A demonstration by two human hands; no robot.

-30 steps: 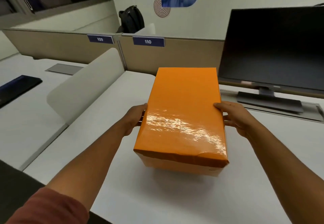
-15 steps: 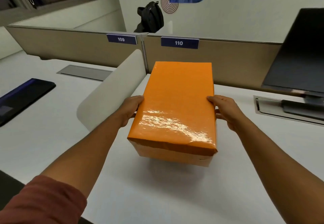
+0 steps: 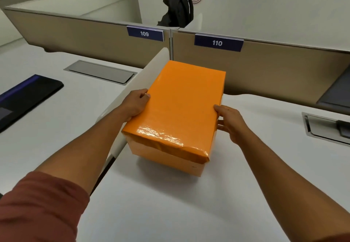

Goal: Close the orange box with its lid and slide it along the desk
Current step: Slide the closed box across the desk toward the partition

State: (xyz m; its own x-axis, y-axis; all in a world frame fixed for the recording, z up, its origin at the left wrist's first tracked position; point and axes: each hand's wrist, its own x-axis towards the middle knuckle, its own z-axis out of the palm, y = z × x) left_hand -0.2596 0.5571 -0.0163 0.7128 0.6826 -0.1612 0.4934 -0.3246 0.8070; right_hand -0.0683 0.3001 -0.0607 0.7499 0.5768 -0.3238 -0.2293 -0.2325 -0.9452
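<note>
The orange box [image 3: 180, 109] stands on the white desk [image 3: 170, 203] with its glossy orange lid on top, covering it. The lid's near edge looks crumpled. My left hand [image 3: 135, 104] presses against the box's left side, thumb on the lid's edge. My right hand [image 3: 230, 122] holds the right side, fingers spread along the lid's rim. The box's left side lies close against the white curved divider [image 3: 136, 82] between the two desks.
A beige partition [image 3: 265, 65] with labels 109 and 110 runs behind the box. A dark keyboard [image 3: 24, 95] lies on the left desk. Cable trays [image 3: 100, 72] are set into both desks; a monitor's edge [image 3: 339, 90] shows at right. A black backpack [image 3: 179, 8] sits beyond.
The box has moved left along the desk, away from the monitor and up to the white divider, with both hands on its sides. The view has swung left with it.
</note>
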